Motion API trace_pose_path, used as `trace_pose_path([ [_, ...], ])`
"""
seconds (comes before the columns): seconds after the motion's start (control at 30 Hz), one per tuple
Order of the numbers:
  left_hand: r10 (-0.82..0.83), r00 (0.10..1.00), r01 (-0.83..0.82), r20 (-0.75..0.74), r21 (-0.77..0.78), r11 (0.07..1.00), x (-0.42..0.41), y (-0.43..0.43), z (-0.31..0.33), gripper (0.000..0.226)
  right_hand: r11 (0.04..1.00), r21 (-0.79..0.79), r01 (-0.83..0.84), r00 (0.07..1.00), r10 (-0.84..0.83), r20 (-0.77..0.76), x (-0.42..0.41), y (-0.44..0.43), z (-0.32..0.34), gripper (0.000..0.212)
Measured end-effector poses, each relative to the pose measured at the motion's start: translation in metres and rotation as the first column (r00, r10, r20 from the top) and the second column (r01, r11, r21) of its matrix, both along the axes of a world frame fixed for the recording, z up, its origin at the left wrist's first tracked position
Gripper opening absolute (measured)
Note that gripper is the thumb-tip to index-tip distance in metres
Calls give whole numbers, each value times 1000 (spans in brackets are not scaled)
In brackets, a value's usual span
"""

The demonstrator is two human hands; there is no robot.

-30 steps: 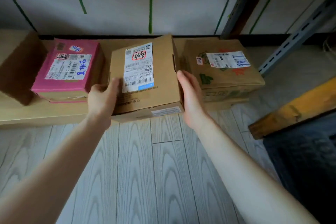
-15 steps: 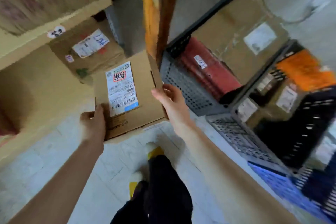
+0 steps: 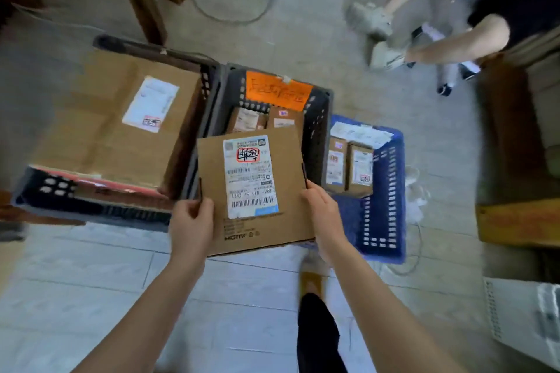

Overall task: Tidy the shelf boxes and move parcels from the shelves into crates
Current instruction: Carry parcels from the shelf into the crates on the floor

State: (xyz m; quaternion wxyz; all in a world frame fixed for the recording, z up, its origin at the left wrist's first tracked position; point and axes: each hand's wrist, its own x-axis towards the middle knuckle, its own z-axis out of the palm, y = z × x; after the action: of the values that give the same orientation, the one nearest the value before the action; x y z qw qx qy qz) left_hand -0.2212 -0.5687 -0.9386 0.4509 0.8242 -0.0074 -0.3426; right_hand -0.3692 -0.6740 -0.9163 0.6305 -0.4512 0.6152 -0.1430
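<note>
I hold a flat brown cardboard parcel [image 3: 291,191] with a white shipping label over the near edge of a dark grey crate [image 3: 318,127]. My left hand [image 3: 191,221] grips its left side, my right hand [image 3: 324,215] grips its right side. The grey crate carries an orange tag [image 3: 278,91] and holds two small brown parcels [image 3: 263,119] at its far end. To its right stands a blue crate [image 3: 385,191] with two small brown boxes [image 3: 348,166]. A black crate [image 3: 60,194] at the left holds a large brown box [image 3: 121,124].
Another person [image 3: 472,9] sits on the floor at the back right, legs stretched toward the crates. A wooden post [image 3: 142,0] and a cable [image 3: 230,15] lie behind the crates. Cardboard boxes [image 3: 521,160] stand at the right edge. My leg and foot [image 3: 315,312] are below the parcel.
I have turned away from the shelf with the parcel and carried it over the grey crate. Both hands keep their grip on its sides.
</note>
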Motion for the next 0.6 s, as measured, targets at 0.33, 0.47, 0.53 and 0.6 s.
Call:
trace_pose_path([
  [0.33, -341, 930, 365, -139, 222, 904, -183, -181, -60, 14, 986, 144, 86, 959, -43, -280, -204, -153, -80, 24],
  [0.47, -473, 868, 497, -153, 284, 820, -222, -209, -103, 19, 967, 218, 130, 943, -53, -328, -248, -166, -131, 26],
  [0.53, -553, 806, 592, -211, 298, 749, -236, -211, -130, 31, 953, 264, 150, 936, -51, -347, -262, -168, -160, 26],
  [0.6, -592, 756, 654, -277, 321, 685, -245, -212, -160, 32, 941, 303, 149, 933, -33, -358, -269, -170, -190, 17],
])
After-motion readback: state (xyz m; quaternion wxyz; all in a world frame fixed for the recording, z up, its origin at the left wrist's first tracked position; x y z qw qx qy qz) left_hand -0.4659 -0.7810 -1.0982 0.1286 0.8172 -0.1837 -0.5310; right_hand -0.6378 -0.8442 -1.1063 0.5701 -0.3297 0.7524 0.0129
